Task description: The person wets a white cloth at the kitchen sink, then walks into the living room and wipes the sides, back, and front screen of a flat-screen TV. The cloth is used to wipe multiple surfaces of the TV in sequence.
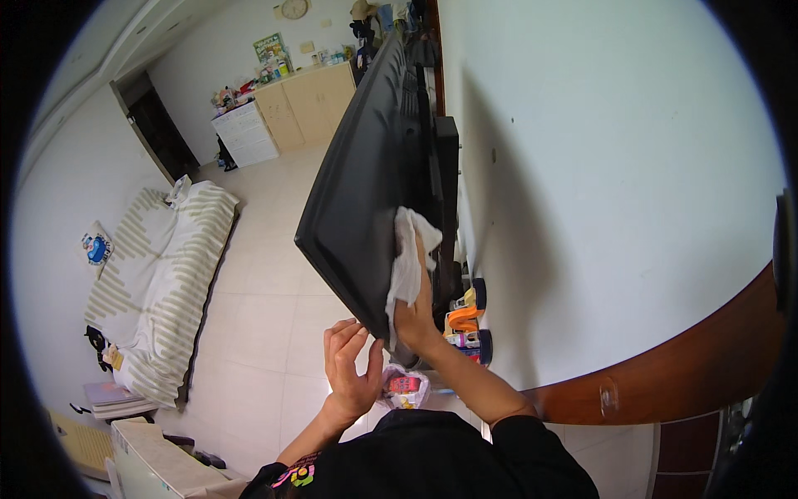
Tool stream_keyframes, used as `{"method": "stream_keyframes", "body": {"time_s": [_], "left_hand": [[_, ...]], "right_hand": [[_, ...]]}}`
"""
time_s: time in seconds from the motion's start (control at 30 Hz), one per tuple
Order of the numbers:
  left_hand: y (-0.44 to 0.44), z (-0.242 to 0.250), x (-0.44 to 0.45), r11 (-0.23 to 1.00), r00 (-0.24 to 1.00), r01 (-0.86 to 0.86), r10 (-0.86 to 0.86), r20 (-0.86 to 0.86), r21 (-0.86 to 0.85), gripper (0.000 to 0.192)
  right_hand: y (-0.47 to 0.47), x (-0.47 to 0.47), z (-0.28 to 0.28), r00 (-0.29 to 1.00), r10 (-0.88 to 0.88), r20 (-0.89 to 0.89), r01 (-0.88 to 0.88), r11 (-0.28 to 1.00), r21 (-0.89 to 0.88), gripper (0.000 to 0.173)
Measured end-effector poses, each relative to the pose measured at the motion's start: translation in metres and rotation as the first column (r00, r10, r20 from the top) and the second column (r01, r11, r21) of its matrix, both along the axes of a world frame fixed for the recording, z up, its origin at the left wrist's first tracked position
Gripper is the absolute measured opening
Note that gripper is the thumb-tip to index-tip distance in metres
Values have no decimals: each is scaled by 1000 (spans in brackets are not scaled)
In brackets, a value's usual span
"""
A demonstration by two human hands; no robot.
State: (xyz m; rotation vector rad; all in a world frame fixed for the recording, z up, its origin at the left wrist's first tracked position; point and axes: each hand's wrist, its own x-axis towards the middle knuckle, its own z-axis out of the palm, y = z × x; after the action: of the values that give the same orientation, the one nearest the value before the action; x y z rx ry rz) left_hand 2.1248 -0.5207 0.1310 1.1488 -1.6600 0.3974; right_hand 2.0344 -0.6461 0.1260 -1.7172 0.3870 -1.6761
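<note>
A black flat-screen television (358, 212) stands before me, seen from its end with its back panel turned partly towards me. My left hand (350, 368) pinches its near lower edge between thumb and fingers. In my right hand (416, 321) is a crumpled white cloth (408, 271), pressed against the back panel. The cloth covers part of my right fingers and spreads past them towards the wall side.
A white wall (611, 174) rises close on my right, with a brown wooden edge (580, 402) below. Orange and dark blue items (467, 318) sit beneath the television, near a bag (405, 387). Leftward is a covered sofa (168, 274); cabinets (312, 103) line the far wall.
</note>
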Motion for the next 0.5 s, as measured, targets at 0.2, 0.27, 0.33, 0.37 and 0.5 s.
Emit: {"method": "stream_keyframes", "body": {"time_s": [0.2,0.27,0.33,0.37,0.5], "left_hand": [[0,3,0,1000,1000,-21,21,22,7,50],[0,4,-1,1000,1000,-22,22,20,21,51],[1,5,-2,1000,999,-26,25,22,16,51],[0,5,-2,999,999,-31,30,23,17,51],[1,4,-3,999,999,-37,37,11,8,50]], "right_hand": [[-89,26,30,992,65,108,-52,992,-112,61],[-121,39,46,978,83,193,-62,992,-112,59],[-159,40,62,986,103,133,-98,994,-42,54],[-174,45,69,987,74,146,-65,996,-64,53],[-221,55,91,986,-73,148,90,990,-108,46]]}}
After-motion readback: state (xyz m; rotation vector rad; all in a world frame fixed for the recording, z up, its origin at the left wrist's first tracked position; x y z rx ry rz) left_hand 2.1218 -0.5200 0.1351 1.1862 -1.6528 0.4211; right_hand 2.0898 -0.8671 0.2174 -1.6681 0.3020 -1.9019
